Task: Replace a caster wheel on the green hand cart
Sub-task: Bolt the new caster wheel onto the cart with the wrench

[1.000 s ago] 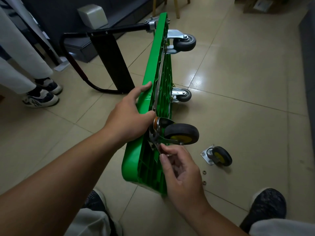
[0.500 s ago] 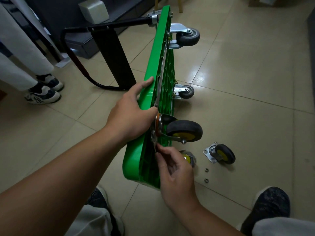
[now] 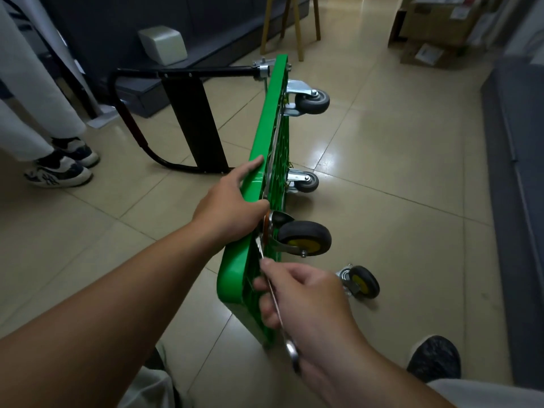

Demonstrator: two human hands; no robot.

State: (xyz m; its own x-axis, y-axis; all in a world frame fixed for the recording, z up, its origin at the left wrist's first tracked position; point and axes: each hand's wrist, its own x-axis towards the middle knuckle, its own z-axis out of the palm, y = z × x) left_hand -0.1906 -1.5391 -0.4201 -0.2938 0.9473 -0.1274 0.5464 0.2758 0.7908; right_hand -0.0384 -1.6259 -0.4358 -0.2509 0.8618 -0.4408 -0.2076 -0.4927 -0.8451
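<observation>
lower centre of the frame, the right hand is curled tight around a slim metal wrench. its far tip reaches the mounting plate of the yellow-hubbed caster wheel just above the hand, likely to tighten a fastener. to the right, a loose caster lies on the tiled floor, probably the removed one. the green hand cart stands on its long edge, underside facing right for access. mid-frame, the left hand grips the top edge to steady it, thumb just beside the plate. farther up sit a lower grey caster, an upper grey caster and the black handle.
</observation>
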